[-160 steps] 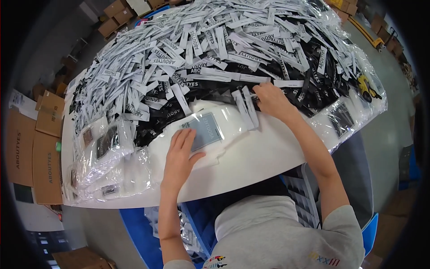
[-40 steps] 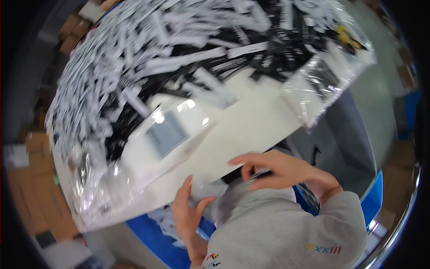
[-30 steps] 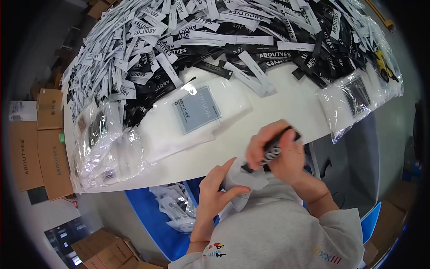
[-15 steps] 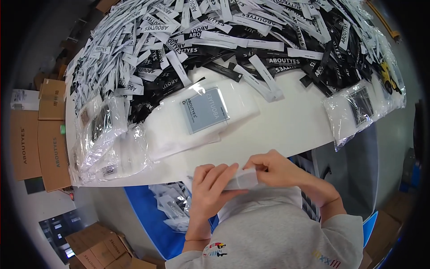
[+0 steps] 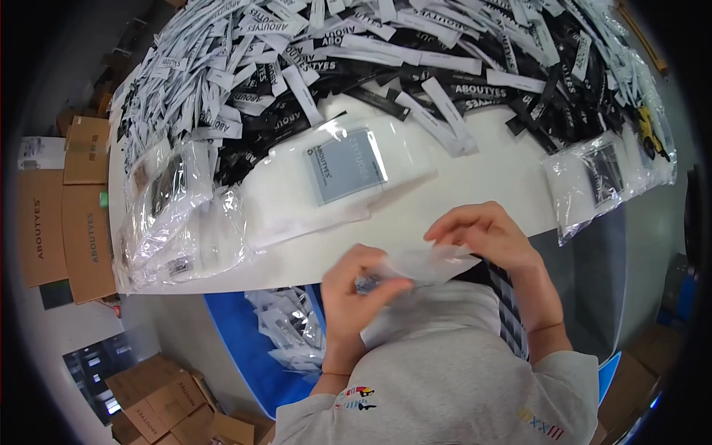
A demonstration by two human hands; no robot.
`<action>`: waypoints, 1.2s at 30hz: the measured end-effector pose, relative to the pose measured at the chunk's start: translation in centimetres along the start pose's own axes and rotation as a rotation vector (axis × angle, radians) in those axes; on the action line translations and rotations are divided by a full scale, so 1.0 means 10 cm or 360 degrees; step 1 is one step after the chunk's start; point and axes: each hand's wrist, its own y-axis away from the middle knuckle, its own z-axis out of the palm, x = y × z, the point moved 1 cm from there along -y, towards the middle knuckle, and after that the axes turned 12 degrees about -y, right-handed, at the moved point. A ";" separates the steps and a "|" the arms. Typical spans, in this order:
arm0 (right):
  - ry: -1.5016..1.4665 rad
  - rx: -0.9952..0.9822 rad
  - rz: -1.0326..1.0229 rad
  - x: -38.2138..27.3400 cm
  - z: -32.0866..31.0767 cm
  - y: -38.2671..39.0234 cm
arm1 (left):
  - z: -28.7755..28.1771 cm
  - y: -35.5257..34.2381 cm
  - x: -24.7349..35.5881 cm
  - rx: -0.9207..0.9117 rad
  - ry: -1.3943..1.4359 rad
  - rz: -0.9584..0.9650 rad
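Just off the table's near edge, in front of my body, a translucent whitish plastic bag [image 5: 423, 265] is stretched between my hands, partly smeared by motion. My left hand [image 5: 350, 293] is closed on its left end, thumb below and fingers above. At the right end, the curled fingers of my right hand [image 5: 493, 241] pinch the bag's upper edge. Beyond them on the table lies a stack of clear bags [image 5: 278, 200], the top one bearing a grey-blue printed panel [image 5: 345, 167].
A heap of black and white strip-shaped packets [image 5: 297, 67] covers the far table [image 5: 400, 211]. Plastic-wrapped bundles lie at left [image 5: 174, 222] and right [image 5: 586, 182], near yellow-handled scissors [image 5: 650, 135]. Below stand a blue bin [image 5: 233, 334] of small packets, a grey bin [image 5: 593, 282] and cartons [image 5: 85, 237].
The bag has gone from a compact folded shape to a wider, looser sheet. My right hand has moved up and to the right, away from my left. The view has shifted slightly.
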 end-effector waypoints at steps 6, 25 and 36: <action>-0.0039 0.0302 -0.0576 0.13 -0.08 0.06 | 0.34 -0.37 -0.01 -0.0049 0.0434 -0.0205; 0.0849 0.0459 -0.0326 0.02 -0.13 0.40 | 0.54 -0.27 -0.26 -0.0456 0.0545 -0.0051; 0.2242 0.1132 -0.0989 -0.37 -0.59 -0.74 | -1.22 0.82 -0.60 0.0418 -0.0108 -0.0631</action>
